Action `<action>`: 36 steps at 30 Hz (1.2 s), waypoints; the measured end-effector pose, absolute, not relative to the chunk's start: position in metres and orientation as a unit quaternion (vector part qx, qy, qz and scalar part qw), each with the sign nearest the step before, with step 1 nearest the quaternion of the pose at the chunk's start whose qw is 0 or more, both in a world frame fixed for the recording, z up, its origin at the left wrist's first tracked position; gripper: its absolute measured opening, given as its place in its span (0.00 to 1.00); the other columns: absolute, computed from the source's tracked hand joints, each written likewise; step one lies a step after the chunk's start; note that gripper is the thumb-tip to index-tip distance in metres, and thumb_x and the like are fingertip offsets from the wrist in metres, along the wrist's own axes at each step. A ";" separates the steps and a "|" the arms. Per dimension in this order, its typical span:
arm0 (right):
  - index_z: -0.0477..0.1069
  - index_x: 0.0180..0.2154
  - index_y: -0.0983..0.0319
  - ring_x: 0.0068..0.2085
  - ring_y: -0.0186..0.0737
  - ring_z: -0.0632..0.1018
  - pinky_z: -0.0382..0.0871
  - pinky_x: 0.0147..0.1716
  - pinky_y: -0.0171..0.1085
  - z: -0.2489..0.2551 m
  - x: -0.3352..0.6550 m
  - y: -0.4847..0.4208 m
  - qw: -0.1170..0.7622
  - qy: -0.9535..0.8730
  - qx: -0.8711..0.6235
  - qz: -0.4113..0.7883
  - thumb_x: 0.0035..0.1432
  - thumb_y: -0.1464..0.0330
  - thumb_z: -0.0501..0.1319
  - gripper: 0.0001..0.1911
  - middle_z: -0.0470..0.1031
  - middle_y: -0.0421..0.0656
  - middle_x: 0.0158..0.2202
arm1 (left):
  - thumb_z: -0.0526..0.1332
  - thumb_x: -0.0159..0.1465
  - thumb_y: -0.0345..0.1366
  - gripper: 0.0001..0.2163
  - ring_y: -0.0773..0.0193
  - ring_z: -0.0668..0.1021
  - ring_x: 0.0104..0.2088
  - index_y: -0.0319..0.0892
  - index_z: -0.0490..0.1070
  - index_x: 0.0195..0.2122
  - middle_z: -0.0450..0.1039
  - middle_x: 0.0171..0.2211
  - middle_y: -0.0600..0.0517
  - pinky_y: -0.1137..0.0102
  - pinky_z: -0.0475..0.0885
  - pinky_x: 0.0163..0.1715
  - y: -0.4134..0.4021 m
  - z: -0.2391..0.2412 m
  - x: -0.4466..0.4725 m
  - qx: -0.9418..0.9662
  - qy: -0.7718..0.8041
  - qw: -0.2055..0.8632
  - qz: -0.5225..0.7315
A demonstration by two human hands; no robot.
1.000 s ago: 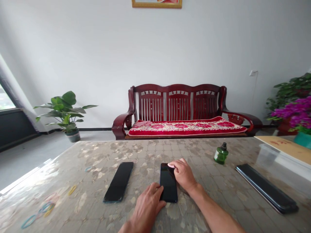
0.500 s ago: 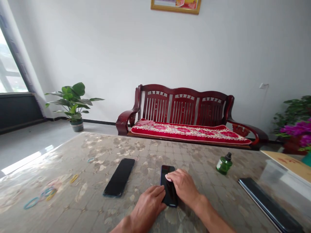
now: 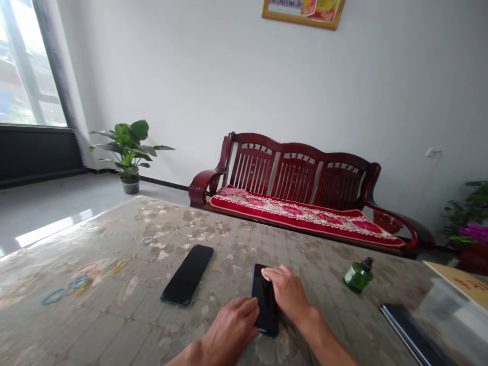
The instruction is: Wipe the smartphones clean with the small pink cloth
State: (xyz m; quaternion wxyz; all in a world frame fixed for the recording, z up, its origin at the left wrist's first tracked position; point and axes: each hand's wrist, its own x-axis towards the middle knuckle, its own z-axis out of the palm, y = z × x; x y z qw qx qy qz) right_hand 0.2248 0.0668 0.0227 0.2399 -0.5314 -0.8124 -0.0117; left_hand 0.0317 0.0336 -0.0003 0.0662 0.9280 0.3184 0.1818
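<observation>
A black phone [image 3: 263, 305] lies screen up on the patterned table [image 3: 114, 315] in front of me. My left hand [image 3: 229, 333] rests against its near left edge, fingers together, steadying it. My right hand [image 3: 287, 294] lies over the phone's right side with fingers pinched on a small white pad [image 3: 265, 275] pressed on the upper screen. A second black phone [image 3: 187, 274] lies flat to the left, untouched.
A small green bottle [image 3: 357, 277] with a black cap stands at the right. A dark flat device [image 3: 415, 336] lies at the far right by a clear box. Several coloured rubber bands [image 3: 72, 285] are scattered at the left. A red wooden bench [image 3: 301, 195] stands behind the table.
The view has swung left and tilted. My right hand with the white pad slid down the screen, then back toward its top. My left hand stays at the phone's edge.
</observation>
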 end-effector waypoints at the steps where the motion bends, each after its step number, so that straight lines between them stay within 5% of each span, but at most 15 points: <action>1: 0.78 0.43 0.57 0.42 0.40 0.77 0.70 0.45 0.38 0.020 0.225 0.059 0.239 -0.822 -0.516 -0.010 0.63 0.78 0.50 0.21 0.81 0.42 0.43 | 0.59 0.67 0.30 0.06 0.59 0.76 0.51 0.41 0.72 0.44 0.76 0.49 0.49 0.69 0.68 0.56 0.033 0.000 0.032 0.926 0.321 0.071 0.184; 23: 0.76 0.48 0.57 0.45 0.39 0.76 0.69 0.47 0.37 0.009 0.223 0.048 0.265 -0.857 -0.441 -0.011 0.62 0.79 0.50 0.22 0.80 0.41 0.45 | 0.57 0.69 0.32 0.05 0.60 0.76 0.44 0.43 0.71 0.42 0.76 0.42 0.50 0.70 0.70 0.50 0.035 -0.006 0.035 0.923 0.325 0.071 0.193; 36: 0.78 0.42 0.56 0.40 0.39 0.76 0.69 0.43 0.36 0.022 0.207 0.072 0.232 -0.828 -0.510 -0.024 0.60 0.80 0.51 0.21 0.81 0.40 0.41 | 0.56 0.68 0.31 0.08 0.59 0.74 0.51 0.42 0.71 0.47 0.75 0.48 0.49 0.67 0.67 0.56 0.038 -0.007 0.035 0.933 0.316 0.068 0.155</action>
